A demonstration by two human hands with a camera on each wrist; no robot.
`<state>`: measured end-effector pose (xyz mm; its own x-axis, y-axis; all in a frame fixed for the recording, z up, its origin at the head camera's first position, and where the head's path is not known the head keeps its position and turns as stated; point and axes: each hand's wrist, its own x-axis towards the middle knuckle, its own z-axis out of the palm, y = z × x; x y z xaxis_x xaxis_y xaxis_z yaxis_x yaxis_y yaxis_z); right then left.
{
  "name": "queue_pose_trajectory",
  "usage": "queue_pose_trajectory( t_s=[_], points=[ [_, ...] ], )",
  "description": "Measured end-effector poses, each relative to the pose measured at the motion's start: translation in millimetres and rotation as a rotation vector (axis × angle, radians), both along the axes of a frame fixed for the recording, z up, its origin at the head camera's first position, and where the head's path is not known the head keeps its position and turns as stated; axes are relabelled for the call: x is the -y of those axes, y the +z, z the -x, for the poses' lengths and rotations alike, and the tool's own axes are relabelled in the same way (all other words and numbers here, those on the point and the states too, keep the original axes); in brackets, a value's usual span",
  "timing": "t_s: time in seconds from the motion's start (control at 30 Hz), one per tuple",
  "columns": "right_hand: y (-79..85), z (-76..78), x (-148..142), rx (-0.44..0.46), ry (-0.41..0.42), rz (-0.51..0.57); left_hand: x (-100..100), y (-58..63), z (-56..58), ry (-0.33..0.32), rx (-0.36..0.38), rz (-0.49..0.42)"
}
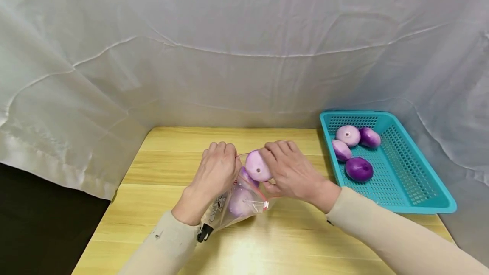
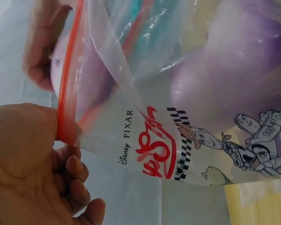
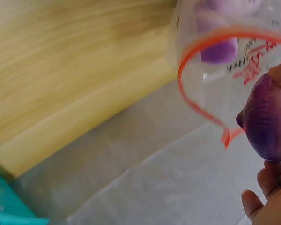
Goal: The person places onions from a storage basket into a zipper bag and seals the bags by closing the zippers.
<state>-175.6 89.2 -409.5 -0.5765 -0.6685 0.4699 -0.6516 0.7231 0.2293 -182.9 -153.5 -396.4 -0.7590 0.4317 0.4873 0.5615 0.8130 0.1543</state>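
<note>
Clear printed zip bag [image 2: 152, 147] was open at its red-edged mouth, purplish onions [image 1: 240, 202] inside; held pale-purple onion [image 1: 257, 166] sat at opening.

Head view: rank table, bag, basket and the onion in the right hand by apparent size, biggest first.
1. Table, cut off by the frame's bottom edge
2. Basket
3. Bag, partly hidden by the left hand
4. Onion, partly covered by the right hand

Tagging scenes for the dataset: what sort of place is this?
Likely a staged recording booth: grey sheeting hangs behind and beside a wooden table, where a teal basket of purple onions sits.
</note>
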Motion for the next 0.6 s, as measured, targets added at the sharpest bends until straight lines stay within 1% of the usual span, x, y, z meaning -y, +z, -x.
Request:
queue_pose_trajectory(
  t_s=[0.17,0.37,0.53,0.6],
  points=[
    [-10.0,2.0,16,-0.013,0.03,0.002,-3,0.8,-0.9,0.004,0.015,-0.009],
    [-17.6,4.6,21,-0.04,0.043,0.026,-7,2.0,-1.8,0.015,0.028,-0.001],
    [-24.6,7.1,25,-0.02,0.044,0.045,-13,5.3,-5.5,0.007,0.05,-0.009],
    [-27.1,7.2,28,-0.029,0.042,0.047,-16,7.4,-7.7,0.001,0.059,-0.019]
  ],
)
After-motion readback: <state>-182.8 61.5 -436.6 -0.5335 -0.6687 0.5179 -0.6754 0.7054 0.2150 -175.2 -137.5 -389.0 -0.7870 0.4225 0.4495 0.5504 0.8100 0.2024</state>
